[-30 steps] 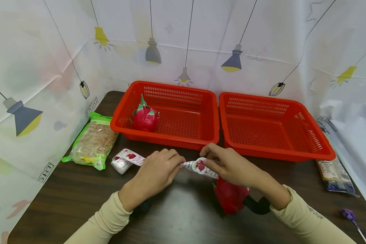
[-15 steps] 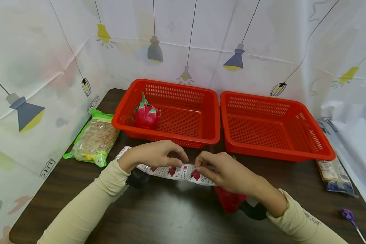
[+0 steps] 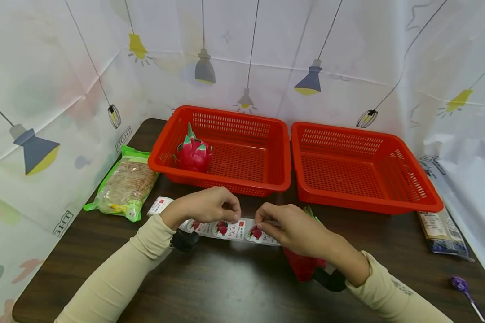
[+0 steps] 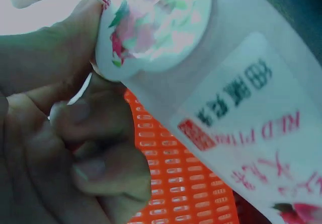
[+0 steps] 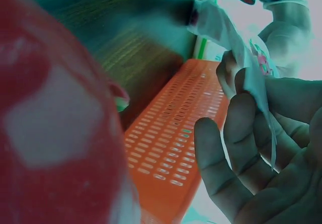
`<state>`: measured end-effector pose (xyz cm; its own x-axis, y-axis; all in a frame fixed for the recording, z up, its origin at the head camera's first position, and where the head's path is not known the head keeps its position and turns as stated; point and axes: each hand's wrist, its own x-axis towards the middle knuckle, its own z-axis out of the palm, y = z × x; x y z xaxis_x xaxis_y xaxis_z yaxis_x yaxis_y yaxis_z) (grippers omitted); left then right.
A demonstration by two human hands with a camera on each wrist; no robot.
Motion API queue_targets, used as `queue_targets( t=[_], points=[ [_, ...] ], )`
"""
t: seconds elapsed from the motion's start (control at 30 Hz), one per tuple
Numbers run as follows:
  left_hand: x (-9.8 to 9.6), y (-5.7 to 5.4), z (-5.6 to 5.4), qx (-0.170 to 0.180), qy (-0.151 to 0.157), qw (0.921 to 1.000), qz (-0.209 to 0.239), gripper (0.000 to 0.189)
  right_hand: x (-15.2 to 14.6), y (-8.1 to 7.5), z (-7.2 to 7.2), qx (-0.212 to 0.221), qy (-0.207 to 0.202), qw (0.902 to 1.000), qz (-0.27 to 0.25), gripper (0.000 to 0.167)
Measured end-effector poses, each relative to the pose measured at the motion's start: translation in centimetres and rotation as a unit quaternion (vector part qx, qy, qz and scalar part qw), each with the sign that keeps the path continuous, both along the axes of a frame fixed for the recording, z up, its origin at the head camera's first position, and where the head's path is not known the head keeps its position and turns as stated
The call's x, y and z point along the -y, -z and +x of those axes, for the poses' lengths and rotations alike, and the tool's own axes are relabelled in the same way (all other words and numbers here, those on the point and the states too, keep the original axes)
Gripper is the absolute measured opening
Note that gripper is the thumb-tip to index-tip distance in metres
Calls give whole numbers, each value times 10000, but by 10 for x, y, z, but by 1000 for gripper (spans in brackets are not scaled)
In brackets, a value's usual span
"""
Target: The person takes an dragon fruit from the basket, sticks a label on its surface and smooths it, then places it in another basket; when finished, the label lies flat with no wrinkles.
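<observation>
A white strip of round dragon fruit stickers (image 3: 222,229) stretches between both hands, its left end trailing to the roll's loose part (image 3: 160,205) behind my left forearm. My left hand (image 3: 210,204) pinches the strip between thumb and index finger, as the left wrist view shows. With thumb and forefinger my right hand (image 3: 297,229) pinches it farther right; in the right wrist view the strip (image 5: 255,83) runs between those fingers. Beneath the right hand stands a red dragon fruit (image 3: 301,264), partly hidden by the hand. The right wrist view has its red side (image 5: 55,113) very close.
The left red basket (image 3: 226,181) holds another dragon fruit (image 3: 195,154); a second red basket (image 3: 368,202) stands beside it. A green-edged food bag (image 3: 125,181) lies left. A packet (image 3: 444,233) and a purple lollipop (image 3: 460,284) lie right.
My left hand has shifted along the strip and its wrist has turned, uncovering more stickers. The strip, twisted a second ago, now lies flatter. The right hand has moved slightly left.
</observation>
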<state>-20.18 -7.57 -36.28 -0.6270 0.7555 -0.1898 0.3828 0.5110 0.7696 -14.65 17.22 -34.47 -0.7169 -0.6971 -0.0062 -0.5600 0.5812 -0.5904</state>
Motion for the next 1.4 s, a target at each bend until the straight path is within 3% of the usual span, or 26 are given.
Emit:
queue_targets(
  t=[0.3,0.6,0.7,0.8,0.93,1.03,1.2,1.4],
  points=[
    [-6,4,-4,170,-223,9992,-301,14,-5,11,3,-718,259,9971,10,5],
    [-7,30,-18,567,-302,9966,-519,14,-22,9,6,-381,714,9944,-683,6],
    [-9,40,-20,391,-350,9955,-790,17,-35,7,10,-464,937,9899,-954,7],
    [-13,46,-17,-35,-417,9923,-1168,19,-53,6,18,-373,1457,9826,-1091,7],
    [-17,51,-13,-588,-692,9825,-1628,23,-78,7,28,-165,2280,9654,-1258,5],
    [-19,54,-11,-882,-916,9740,-1874,26,-92,10,32,-124,2673,9521,-1479,7],
    [-19,57,-11,-1358,-1055,9638,-2036,25,-106,16,37,45,3107,9341,-1761,10],
    [-23,59,-12,-1693,-1184,9557,-2096,30,-110,18,43,143,3305,9259,-1822,15]
  ],
)
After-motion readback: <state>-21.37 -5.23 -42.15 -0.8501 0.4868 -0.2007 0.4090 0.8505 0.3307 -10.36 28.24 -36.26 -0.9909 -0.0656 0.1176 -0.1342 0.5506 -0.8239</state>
